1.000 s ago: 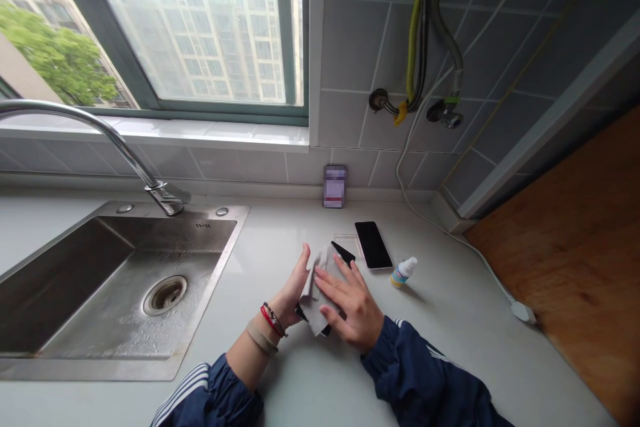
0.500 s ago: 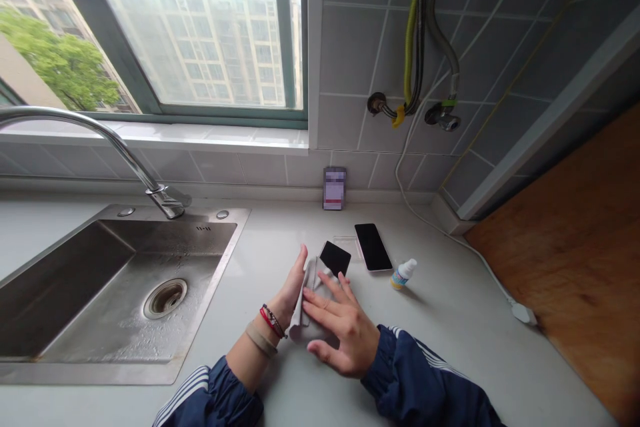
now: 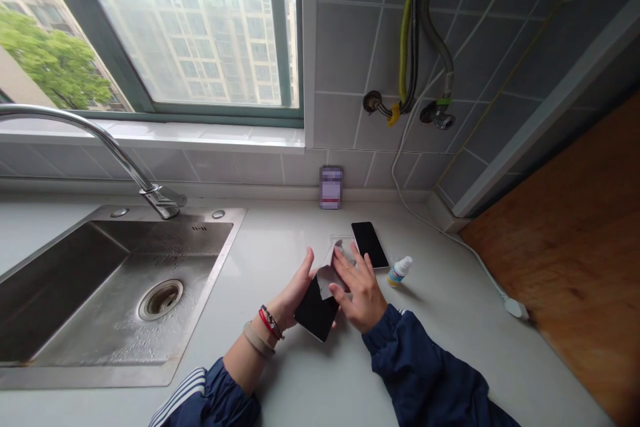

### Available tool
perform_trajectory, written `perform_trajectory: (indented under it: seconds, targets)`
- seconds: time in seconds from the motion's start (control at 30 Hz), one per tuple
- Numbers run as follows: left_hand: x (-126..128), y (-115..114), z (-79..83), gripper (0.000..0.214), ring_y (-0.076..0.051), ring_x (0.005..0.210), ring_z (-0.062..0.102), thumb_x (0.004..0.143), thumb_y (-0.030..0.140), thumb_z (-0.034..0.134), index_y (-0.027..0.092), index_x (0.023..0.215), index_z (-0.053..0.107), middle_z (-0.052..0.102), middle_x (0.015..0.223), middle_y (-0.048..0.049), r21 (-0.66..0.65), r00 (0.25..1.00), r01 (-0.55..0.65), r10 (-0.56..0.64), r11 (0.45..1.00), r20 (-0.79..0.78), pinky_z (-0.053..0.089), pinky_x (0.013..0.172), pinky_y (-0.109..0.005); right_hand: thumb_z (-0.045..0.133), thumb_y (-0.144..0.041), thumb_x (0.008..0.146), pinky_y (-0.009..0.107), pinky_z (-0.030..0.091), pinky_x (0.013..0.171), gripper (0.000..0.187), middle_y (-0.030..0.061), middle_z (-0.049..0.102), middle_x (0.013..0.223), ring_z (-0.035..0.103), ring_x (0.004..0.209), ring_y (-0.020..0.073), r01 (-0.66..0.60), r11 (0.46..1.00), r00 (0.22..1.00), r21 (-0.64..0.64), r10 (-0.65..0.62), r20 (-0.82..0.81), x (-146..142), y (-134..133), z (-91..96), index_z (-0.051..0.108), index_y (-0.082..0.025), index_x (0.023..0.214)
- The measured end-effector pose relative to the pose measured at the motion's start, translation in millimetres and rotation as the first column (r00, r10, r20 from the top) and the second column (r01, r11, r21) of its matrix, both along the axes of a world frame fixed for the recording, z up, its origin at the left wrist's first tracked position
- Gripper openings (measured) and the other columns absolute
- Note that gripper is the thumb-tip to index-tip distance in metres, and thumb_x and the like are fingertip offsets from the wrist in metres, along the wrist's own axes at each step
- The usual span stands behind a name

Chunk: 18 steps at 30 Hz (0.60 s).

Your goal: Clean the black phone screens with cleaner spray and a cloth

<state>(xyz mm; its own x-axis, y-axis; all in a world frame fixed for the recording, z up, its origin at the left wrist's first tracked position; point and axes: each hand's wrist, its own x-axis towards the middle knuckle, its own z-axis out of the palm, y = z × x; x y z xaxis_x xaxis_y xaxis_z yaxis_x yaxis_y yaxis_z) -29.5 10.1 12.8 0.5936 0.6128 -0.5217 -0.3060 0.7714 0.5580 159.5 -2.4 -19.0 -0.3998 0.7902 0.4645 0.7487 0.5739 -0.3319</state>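
My left hand holds a black-screened phone from its left side and below, thumb stretched along the edge. A thin grey cleaning cloth with a zigzag edge lies over the phone's upper part. My right hand keeps the cloth under its outstretched fingers, pressed toward the phone's top end. Just beyond, a second phone rests screen up on the counter. Beside it a clear flat piece is partly hidden by the cloth. A small white-capped bottle stands to the right of my right hand.
A third phone leans upright against the tiled wall. On the left are a steel sink and a curved faucet. A white cable runs along the right of the counter, near a wooden panel.
My right hand has slid the cloth up and away along the phone, uncovering its lower screen. The view has shifted slightly.
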Motion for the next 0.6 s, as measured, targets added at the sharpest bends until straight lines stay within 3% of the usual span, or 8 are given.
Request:
perform_trajectory:
  seconds: [0.17, 0.33, 0.43, 0.6]
  targets:
    - [-2.6, 4.3, -4.7, 0.079, -0.030, 0.090, 0.076, 0.087, 0.078, 0.051, 0.009, 0.122, 0.069, 0.079, 0.091, -0.0166, 0.029, 0.982, -0.184, 0.182, 0.983, 0.055, 0.060, 0.081, -0.037, 0.051, -0.051, 0.100, 0.068, 0.011, 0.124, 0.061, 0.0057, 0.042, 0.161, 0.011, 0.157, 0.0382, -0.264, 0.964, 0.963, -0.030, 0.265, 0.050, -22.4, -26.3, 3.0, 0.048, -0.018, 0.152]
    - [-7.5, 11.4, -6.3, 0.083, -0.033, 0.092, 0.076, 0.089, 0.077, 0.047, 0.004, 0.121, 0.069, 0.078, 0.096, -0.0215, 0.052, 0.963, -0.248, 0.240, 0.967, 0.126, 0.060, 0.082, -0.039, 0.055, -0.051, 0.098, 0.063, 0.003, 0.126, 0.055, 0.0039, 0.055, 0.151, 0.018, 0.156, 0.0351, -0.390, 0.921, 0.921, 0.019, 0.390, 0.006, -32.2, -37.4, 2.2, 0.058, -0.021, 0.143]
    - [-8.3, 10.6, -5.8, 0.081, -0.030, 0.085, 0.077, 0.090, 0.076, 0.047, 0.005, 0.123, 0.068, 0.078, 0.095, -0.0206, 0.050, 0.964, -0.239, 0.231, 0.970, 0.135, 0.060, 0.075, -0.035, 0.055, -0.042, 0.099, 0.064, 0.010, 0.125, 0.046, 0.0037, 0.059, 0.147, 0.020, 0.156, 0.0339, -0.309, 0.948, 0.951, 0.075, 0.310, 0.001, -22.7, -26.1, 1.4, 0.061, -0.023, 0.141]
    - [-4.8, 4.3, 0.4, 0.079, -0.030, 0.074, 0.075, 0.089, 0.076, 0.047, 0.011, 0.129, 0.066, 0.078, 0.093, -0.0185, 0.034, 0.988, -0.076, 0.071, 0.997, 0.135, 0.061, 0.063, -0.038, 0.043, -0.033, 0.105, 0.066, 0.019, 0.123, 0.046, 0.0043, 0.052, 0.154, 0.020, 0.156, 0.0338, 0.005, 0.993, 0.999, 0.120, 0.001, -0.051, -0.7, -1.3, 2.6, 0.053, -0.024, 0.148]
